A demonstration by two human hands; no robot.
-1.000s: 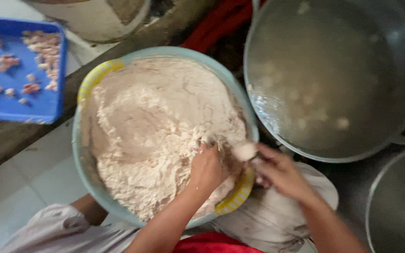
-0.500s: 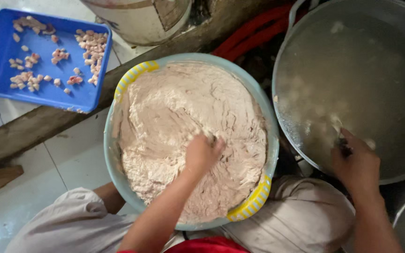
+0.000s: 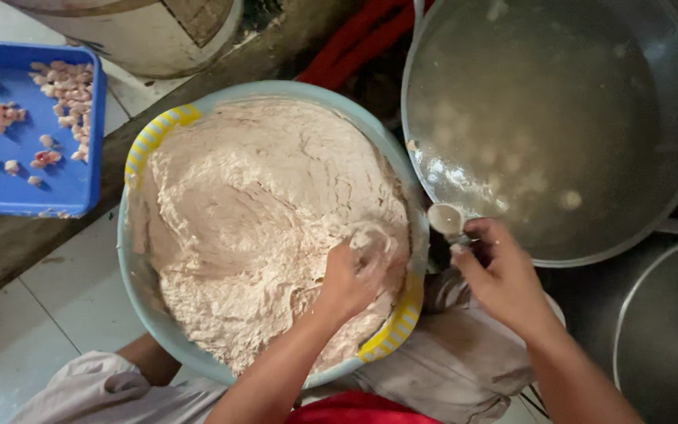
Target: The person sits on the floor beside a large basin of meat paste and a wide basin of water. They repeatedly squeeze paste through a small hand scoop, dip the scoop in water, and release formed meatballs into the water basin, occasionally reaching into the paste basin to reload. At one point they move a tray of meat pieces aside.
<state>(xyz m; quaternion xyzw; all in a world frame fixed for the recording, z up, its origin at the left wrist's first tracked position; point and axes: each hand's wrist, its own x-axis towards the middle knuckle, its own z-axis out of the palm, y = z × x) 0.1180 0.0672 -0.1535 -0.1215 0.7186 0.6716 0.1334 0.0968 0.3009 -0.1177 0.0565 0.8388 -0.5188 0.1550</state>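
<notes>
Sitting in the lap, big basin (image 3: 144,259) holds pale meat paste (image 3: 253,235): soft, sticky, heavy, best scooped by the handful w/ cupped fingers. Metal pot (image 3: 668,118) of cloudy water just beside its rim, crowding the R side. Blue tray (image 3: 9,192) w/ pink bits well apart. Left hand (image 3: 351,279) squeezes shut on paste; right hand (image 3: 504,279) pinches a small spoon (image 3: 446,220).

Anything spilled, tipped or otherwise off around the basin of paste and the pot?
Nothing stands out. The paste sits inside the basin, the pot stands level with its cloudy liquid contained, and the pink pieces stay in the blue tray. The left hand digs into the paste; the right hand holds a small spoon.
</notes>
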